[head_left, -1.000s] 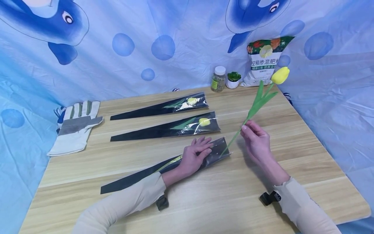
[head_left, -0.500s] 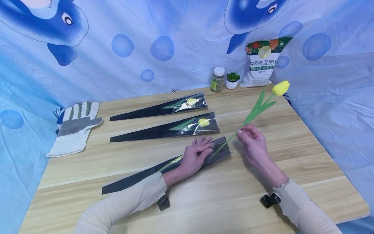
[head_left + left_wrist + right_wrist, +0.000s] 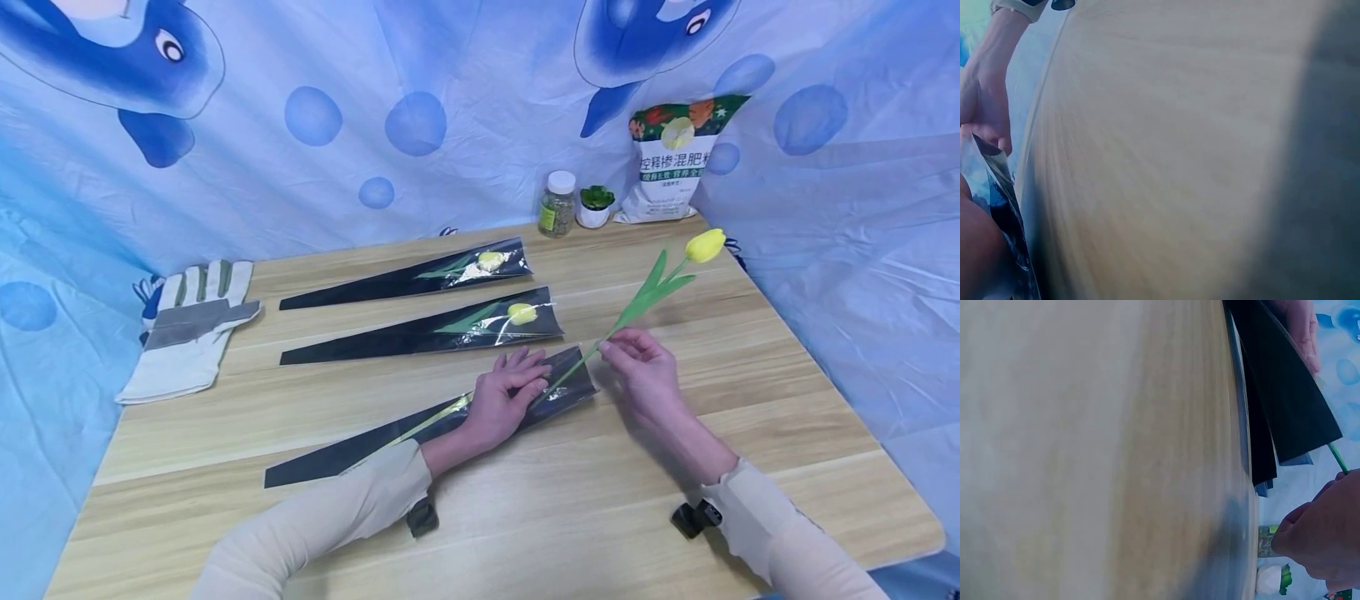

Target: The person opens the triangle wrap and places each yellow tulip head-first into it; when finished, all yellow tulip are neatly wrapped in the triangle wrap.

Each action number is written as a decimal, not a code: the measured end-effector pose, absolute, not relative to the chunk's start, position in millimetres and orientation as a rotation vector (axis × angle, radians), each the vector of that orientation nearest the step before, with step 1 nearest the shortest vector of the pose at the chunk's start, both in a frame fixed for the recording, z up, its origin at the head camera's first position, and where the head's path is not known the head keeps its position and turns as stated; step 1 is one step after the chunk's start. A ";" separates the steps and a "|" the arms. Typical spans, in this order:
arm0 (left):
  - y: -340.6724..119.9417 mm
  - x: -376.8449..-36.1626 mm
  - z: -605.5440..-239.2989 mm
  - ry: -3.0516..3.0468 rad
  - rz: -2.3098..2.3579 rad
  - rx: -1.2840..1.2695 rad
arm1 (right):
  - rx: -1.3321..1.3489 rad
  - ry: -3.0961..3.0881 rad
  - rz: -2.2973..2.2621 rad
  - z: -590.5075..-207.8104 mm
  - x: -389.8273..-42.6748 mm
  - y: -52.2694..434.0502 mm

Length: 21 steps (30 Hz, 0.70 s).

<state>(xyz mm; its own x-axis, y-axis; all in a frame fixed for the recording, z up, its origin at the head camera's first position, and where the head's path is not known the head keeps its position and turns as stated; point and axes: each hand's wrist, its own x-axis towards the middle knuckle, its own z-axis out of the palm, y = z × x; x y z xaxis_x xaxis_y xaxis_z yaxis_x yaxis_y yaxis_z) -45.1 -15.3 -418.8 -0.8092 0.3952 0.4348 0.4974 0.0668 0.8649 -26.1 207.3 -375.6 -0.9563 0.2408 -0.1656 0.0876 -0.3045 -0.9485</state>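
Observation:
A yellow tulip [image 3: 706, 246] with green leaves slants over the right of the table, its stem running into the wide mouth of a black flower sleeve [image 3: 572, 390] with a clear front. My right hand [image 3: 647, 372] pinches the stem just below the leaves, outside that mouth. Flat on the sleeve near its mouth rests my left hand [image 3: 498, 404], fingers extended, hiding part of the stem. In the right wrist view the green stem [image 3: 1337, 457] passes between the sleeve's dark back and the right hand. The left wrist view shows the sleeve's edge beside the left hand [image 3: 979, 250].
Two filled sleeves, an upper one [image 3: 390, 280] and a lower one [image 3: 405, 333], lie behind. Work gloves [image 3: 180, 342] are at the left. Along the back stand a jar [image 3: 557, 206], a small potted plant [image 3: 595, 208] and a fertilizer bag [image 3: 667, 167].
The right hand has moved down and left with the tulip, and its stem has slid deeper into the sleeve, toward the narrow end. My left hand has stayed in place on the sleeve.

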 end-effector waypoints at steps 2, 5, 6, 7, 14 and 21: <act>-14.3 -45.5 -418.9 -2.233 -1.866 -0.932 | -0.469 -1.786 2.428 -375.5 -25.8 205.7; -12.4 -46.2 -419.0 -2.235 -1.861 -0.927 | -0.529 -1.738 2.457 -376.0 -25.9 203.7; -11.9 -46.4 -419.1 -2.233 -1.858 -0.926 | -0.544 -1.724 2.467 -376.1 -25.7 203.2; -11.1 -46.5 -419.2 -2.232 -1.856 -0.924 | -0.558 -1.698 2.493 -376.2 -25.3 202.9; -5.4 -48.8 -421.5 -2.199 -1.849 -0.929 | -0.549 -1.737 2.494 -376.7 -25.4 203.0; -0.9 -50.6 -418.1 -2.231 -1.815 -0.922 | -0.558 -1.632 2.612 -378.0 -25.5 202.8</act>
<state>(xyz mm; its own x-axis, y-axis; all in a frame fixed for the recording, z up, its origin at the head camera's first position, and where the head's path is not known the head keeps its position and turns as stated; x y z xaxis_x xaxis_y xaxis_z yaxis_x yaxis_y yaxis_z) -50.6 -0.9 -418.1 -0.8070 0.3761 0.4554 0.5224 0.0948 0.8474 -25.5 202.8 -378.0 -0.9364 0.1952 -0.2916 0.1764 -0.4563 -0.8722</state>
